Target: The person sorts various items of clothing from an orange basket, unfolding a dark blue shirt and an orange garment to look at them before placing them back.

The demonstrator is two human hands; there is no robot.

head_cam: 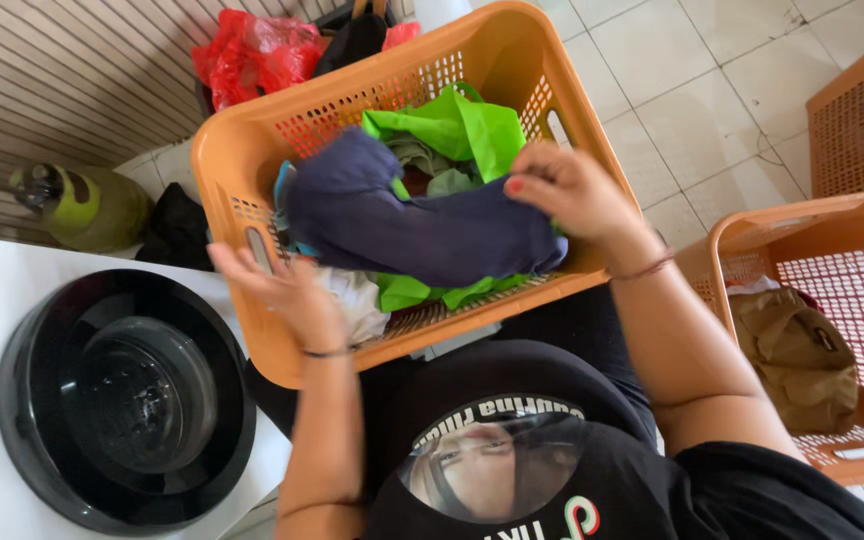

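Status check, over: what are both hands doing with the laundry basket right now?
Left hand open against orange basket wall. Right hand gripping dark blue garment atop the pile. Green cloth beneath. Washer door shut alongside.

1. The navy cloth [422, 232] is a soft, dark blue garment, bunched and draped across the top of the laundry pile, its right end pinched under the right hand [572, 190].
2. The orange basket [252, 150] is a plastic laundry basket with perforated walls, tilted, full of clothes; the left hand [287, 290] presses against its near-left wall.
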